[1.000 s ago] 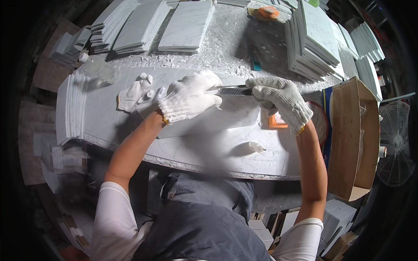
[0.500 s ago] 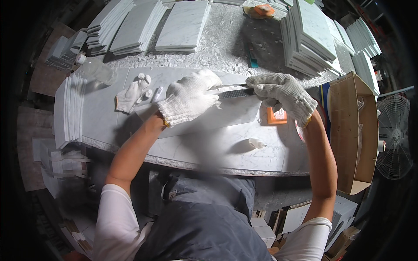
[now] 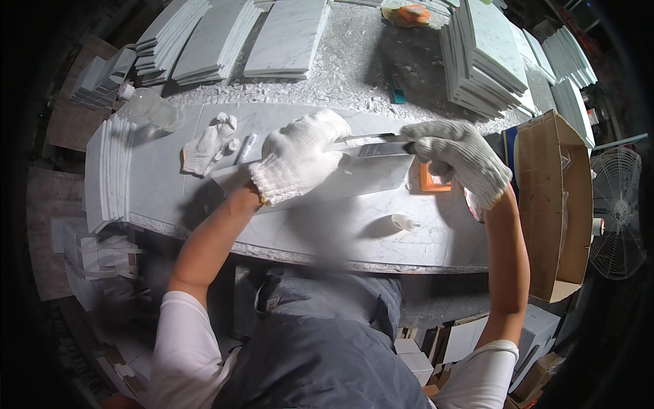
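Note:
My left hand (image 3: 300,155), in a white knitted glove, is closed over the upper part of a white marble tile (image 3: 378,176) that leans at a tilt above the worktop. My right hand (image 3: 466,157), gloved alike, has its fingers curled on one end of a thin, flat dark tool (image 3: 385,138). The tool reaches left along the tile's far edge, toward my left hand. Its exact kind is not clear. Below my right hand lies an orange box (image 3: 434,180). A small translucent bottle (image 3: 405,223) lies on the near worktop.
Left on the marble worktop (image 3: 160,184) are a spare glove (image 3: 199,153), a white tube (image 3: 247,148) and a clear bottle (image 3: 155,111). Tile stacks (image 3: 287,41) line the back, with a teal-handled tool (image 3: 396,88) among chips. A cardboard box (image 3: 553,204) and fan (image 3: 616,204) stand right.
My right hand has moved a little to the right and slightly down, with the tool turned more edge-on. My left hand has barely shifted.

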The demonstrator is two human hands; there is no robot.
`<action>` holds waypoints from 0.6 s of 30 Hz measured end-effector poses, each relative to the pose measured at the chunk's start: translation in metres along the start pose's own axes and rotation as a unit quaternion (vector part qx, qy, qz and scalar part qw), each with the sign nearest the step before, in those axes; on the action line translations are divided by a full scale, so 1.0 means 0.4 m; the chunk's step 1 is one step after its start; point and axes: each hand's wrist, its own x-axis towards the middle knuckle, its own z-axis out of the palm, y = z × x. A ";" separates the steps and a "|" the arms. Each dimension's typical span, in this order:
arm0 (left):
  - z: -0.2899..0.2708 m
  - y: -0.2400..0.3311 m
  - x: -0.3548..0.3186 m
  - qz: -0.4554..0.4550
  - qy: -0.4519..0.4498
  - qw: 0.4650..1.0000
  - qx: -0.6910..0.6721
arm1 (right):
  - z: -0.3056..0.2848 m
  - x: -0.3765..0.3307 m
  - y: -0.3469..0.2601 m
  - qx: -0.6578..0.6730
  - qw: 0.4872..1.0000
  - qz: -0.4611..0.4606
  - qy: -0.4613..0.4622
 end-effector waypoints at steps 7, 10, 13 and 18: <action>-0.010 0.028 -0.015 -0.006 0.003 1.000 0.015 | -0.089 -0.188 0.174 0.193 0.950 -0.123 0.211; -0.003 0.026 -0.013 -0.012 0.019 1.000 -0.009 | -0.134 -0.286 0.256 0.141 0.921 -0.086 0.354; 0.005 0.021 -0.014 -0.022 0.019 1.000 -0.011 | -0.148 -0.341 0.332 0.098 0.894 -0.063 0.433; 0.007 0.020 -0.019 -0.015 0.014 1.000 0.003 | -0.121 -0.361 0.396 0.164 0.880 -0.069 0.441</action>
